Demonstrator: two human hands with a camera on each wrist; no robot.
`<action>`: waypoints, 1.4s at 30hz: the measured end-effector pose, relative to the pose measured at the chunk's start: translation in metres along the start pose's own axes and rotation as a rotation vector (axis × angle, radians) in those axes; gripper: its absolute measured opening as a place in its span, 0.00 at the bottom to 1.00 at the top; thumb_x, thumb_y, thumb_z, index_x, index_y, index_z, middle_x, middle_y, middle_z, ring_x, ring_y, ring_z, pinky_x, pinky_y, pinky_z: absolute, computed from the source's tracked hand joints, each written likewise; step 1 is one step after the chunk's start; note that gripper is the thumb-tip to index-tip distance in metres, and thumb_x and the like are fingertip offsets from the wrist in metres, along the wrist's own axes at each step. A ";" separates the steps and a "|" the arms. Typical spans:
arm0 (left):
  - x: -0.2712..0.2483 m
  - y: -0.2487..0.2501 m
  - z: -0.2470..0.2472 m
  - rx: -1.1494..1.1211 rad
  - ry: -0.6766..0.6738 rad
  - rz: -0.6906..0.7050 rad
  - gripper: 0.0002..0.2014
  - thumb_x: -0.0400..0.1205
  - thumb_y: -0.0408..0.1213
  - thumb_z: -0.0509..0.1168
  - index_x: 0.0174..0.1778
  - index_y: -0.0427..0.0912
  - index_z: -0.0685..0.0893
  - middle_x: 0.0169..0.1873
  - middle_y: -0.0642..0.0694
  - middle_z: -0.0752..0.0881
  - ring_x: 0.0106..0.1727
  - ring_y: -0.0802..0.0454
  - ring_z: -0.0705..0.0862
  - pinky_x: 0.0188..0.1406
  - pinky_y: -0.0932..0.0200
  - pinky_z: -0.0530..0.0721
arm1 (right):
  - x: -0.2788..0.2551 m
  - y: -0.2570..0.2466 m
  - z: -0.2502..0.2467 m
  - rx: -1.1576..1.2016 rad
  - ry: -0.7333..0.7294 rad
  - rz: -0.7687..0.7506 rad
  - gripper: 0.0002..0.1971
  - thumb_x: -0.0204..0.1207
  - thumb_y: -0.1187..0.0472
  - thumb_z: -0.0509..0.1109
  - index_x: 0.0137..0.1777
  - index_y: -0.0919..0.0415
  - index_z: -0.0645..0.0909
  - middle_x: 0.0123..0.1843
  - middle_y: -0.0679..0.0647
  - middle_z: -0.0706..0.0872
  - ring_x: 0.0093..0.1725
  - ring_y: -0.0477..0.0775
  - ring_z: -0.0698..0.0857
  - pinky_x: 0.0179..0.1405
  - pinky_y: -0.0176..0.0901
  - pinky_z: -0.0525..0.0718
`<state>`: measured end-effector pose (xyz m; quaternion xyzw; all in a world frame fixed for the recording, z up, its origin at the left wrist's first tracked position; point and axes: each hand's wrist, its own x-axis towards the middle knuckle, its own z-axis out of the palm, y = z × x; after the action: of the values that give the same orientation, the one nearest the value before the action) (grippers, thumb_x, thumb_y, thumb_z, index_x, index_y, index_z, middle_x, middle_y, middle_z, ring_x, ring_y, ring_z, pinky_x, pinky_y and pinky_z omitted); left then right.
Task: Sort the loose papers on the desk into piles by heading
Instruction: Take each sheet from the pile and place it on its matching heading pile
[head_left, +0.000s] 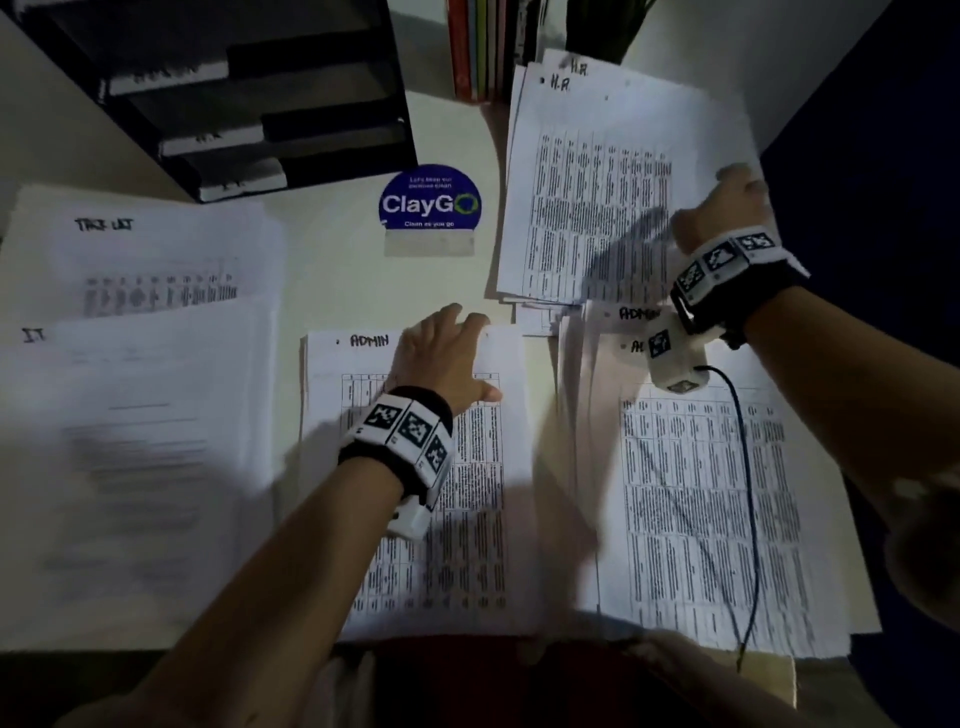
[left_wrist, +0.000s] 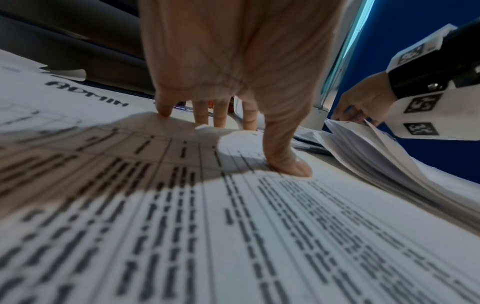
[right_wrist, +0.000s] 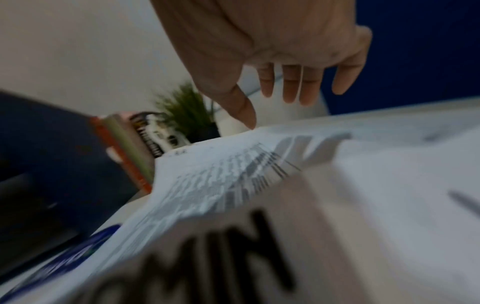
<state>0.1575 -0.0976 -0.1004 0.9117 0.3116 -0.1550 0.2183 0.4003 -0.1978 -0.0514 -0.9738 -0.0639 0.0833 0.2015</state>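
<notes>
Several paper piles lie on the desk. My left hand (head_left: 441, 353) (left_wrist: 233, 61) presses straight fingers flat on the top of the centre ADMIN pile (head_left: 467, 519) (left_wrist: 259, 226). Another stack headed ADMIN (head_left: 701, 493) (right_wrist: 207, 257) lies fanned at the right. Behind it is the H.R. pile (head_left: 597, 182) (right_wrist: 221, 164). My right hand (head_left: 737, 202) (right_wrist: 272, 41) (left_wrist: 363, 105) hovers at that pile's right edge, fingers straight, thumb tip touching the paper. An IT pile (head_left: 140, 441) and a pile with a blurred heading (head_left: 130, 244) lie at the left.
Black stacked letter trays (head_left: 234, 93) with labels stand at the back left. A blue ClayGo sign (head_left: 429, 202) stands mid-desk. Books (head_left: 483, 47) and a potted plant (right_wrist: 187, 111) line the back. A dark cable (head_left: 748, 493) trails over the right stack.
</notes>
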 end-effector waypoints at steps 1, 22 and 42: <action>-0.001 -0.001 0.000 -0.002 0.012 -0.005 0.44 0.69 0.52 0.74 0.78 0.48 0.59 0.79 0.44 0.56 0.80 0.45 0.54 0.78 0.47 0.52 | -0.007 -0.008 0.001 -0.003 0.017 -0.048 0.26 0.74 0.65 0.67 0.71 0.61 0.65 0.73 0.61 0.67 0.72 0.61 0.68 0.67 0.54 0.69; -0.052 -0.126 -0.039 -0.026 0.112 -0.047 0.35 0.77 0.49 0.69 0.78 0.48 0.62 0.78 0.46 0.65 0.79 0.48 0.62 0.78 0.40 0.41 | -0.219 -0.051 0.107 -0.323 -0.393 -0.648 0.49 0.67 0.48 0.77 0.80 0.52 0.48 0.82 0.52 0.49 0.81 0.60 0.48 0.75 0.65 0.54; -0.055 -0.139 -0.028 -0.592 0.261 -0.029 0.29 0.83 0.60 0.39 0.48 0.44 0.80 0.50 0.43 0.83 0.56 0.47 0.79 0.64 0.50 0.72 | -0.262 -0.047 0.108 -0.493 -0.189 -0.886 0.19 0.72 0.66 0.68 0.64 0.61 0.74 0.60 0.59 0.81 0.67 0.61 0.75 0.74 0.74 0.48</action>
<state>0.0313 -0.0123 -0.0948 0.8162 0.3813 0.0577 0.4301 0.1193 -0.1550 -0.0947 -0.8600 -0.5061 0.0602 -0.0250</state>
